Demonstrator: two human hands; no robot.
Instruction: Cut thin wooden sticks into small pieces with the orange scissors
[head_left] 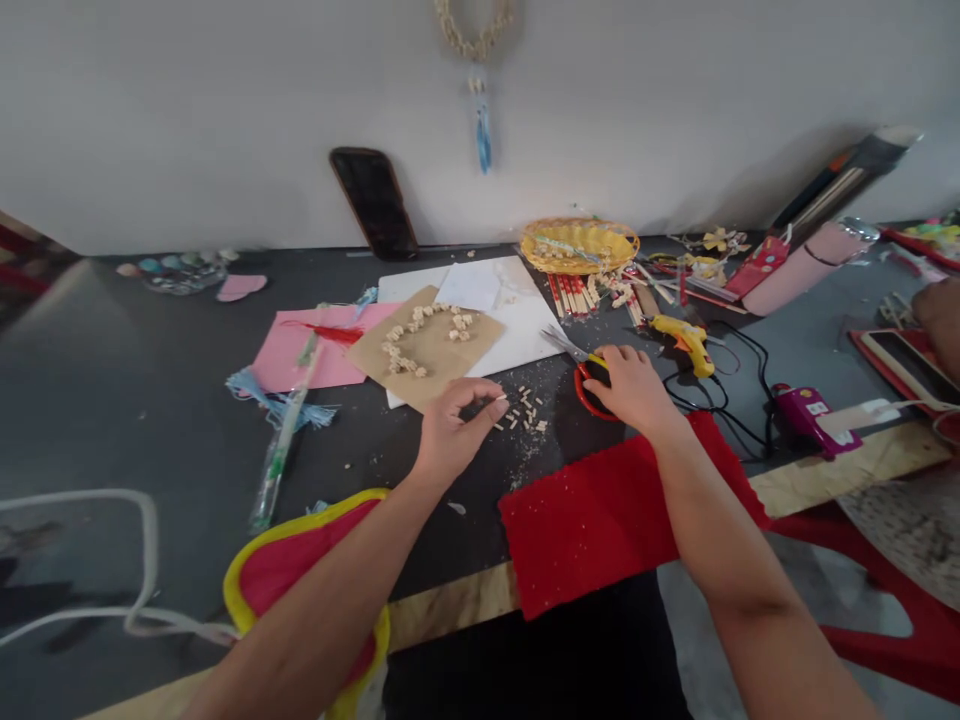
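Thumb and forefinger of my left hand [466, 415] pinch a small pale stick piece [501, 398] at the left of a scatter of cut pieces [527, 410]. My right hand [626, 385] is closed over the handles of red-handled scissors [589, 395], which lie on the dark table with their blades [562, 343] pointing to the back left. Behind my left hand, a brown paper square [442, 365] bears a curved row of small pale clusters [397, 345]. White paper [525, 310] lies beneath it.
A yellow basket [581, 247], a yellow glue gun [694, 345] with cables and a pink bottle [806, 265] stand or lie at the right. Red cloth [592, 520] lies at the front edge. A phone [375, 205] leans on the wall. Another person's hand [941, 315] is at the far right.
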